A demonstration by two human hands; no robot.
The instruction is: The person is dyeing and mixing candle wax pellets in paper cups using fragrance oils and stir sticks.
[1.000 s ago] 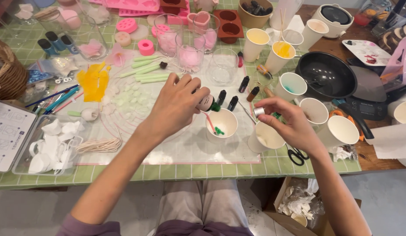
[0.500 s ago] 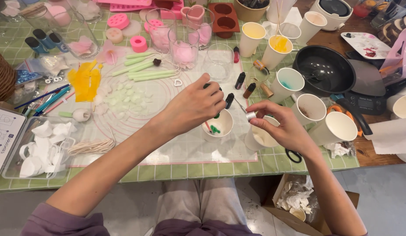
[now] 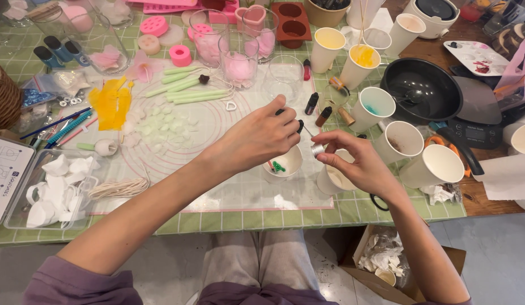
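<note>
Carefully does it — the dropper work goes best with both hands steady and low over the small white cup [image 3: 286, 164], so any drops land inside. Fingers of the left hand [image 3: 262, 135] are closed around a small dark dropper cap [image 3: 299, 125], its thin stem pointing toward the right. Fingers of the right hand [image 3: 353, 161] are pinched shut on a little silver-topped bottle [image 3: 317, 149], just beside the left fingertips — both above the cup on the desk [image 3: 228, 217].
</note>
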